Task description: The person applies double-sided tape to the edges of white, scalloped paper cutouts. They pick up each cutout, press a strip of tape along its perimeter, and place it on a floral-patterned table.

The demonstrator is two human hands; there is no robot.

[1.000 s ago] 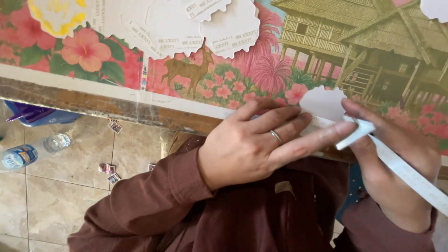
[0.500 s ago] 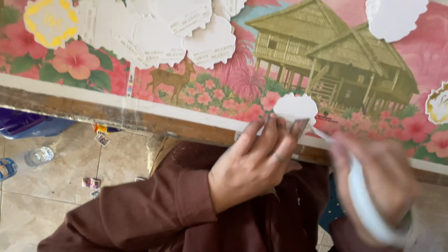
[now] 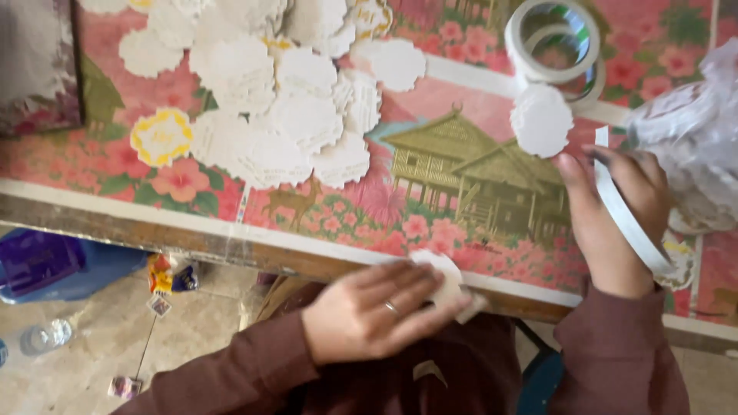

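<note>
My left hand (image 3: pixel 377 307), a ring on one finger, rests at the table's near edge with its fingers over a white scalloped paper cutout (image 3: pixel 448 278). My right hand (image 3: pixel 615 219) is up on the table and grips a long strip of white tape (image 3: pixel 630 227) that runs down along the wrist. Just above its fingertips lies another white scalloped cutout (image 3: pixel 542 121). Two rolls of white tape (image 3: pixel 555 46) sit beyond that cutout. A heap of several white cutouts (image 3: pixel 284 100) covers the far left of the table, with a yellow-edged one (image 3: pixel 161 137) beside it.
The table wears a pink flowered cloth with printed houses (image 3: pixel 461 165) and has a wooden front edge (image 3: pixel 231 246). A crumpled clear plastic bag (image 3: pixel 692 138) lies at the right. On the tiled floor are a blue bag (image 3: pixel 46 265), a plastic bottle (image 3: pixel 46 336) and small wrappers (image 3: pixel 169 277).
My hands have parted. The right hand went up and right onto the table with the tape strip. The left hand sank to the table's edge with the cutout.
</note>
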